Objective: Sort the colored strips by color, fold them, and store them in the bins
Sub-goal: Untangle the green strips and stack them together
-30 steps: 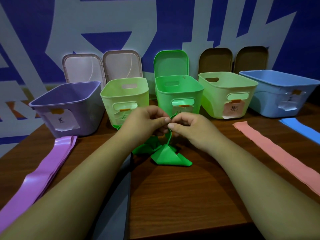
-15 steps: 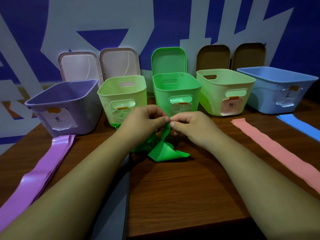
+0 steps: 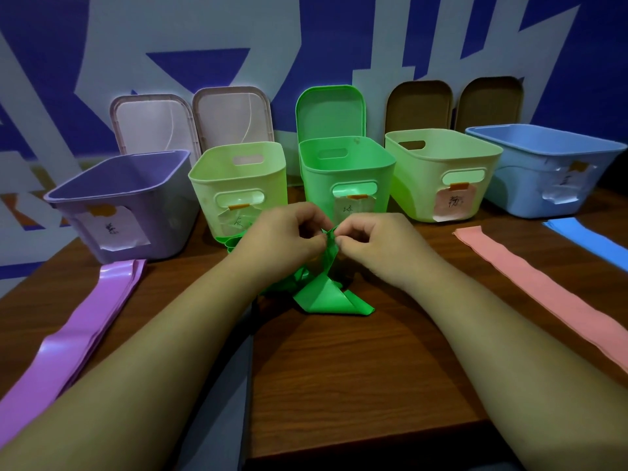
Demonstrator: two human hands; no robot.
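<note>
we've got the green strip (image 3: pixel 323 297) pinched at its top end, left grip (image 3: pixel 285 239) and right grip (image 3: pixel 377 246) both curled tight on it. looks thin, floppy, kinda slick, so we'd pinch right at the fold. rest droops below the grips onto the tabletop (image 3: pixel 339 368), green bin (image 3: pixel 317 185) just behind.

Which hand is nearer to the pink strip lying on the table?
Right. The right hand is left of the pink strip, apart from it; the left hand is farther left, beyond the green strip both pinch.
</note>
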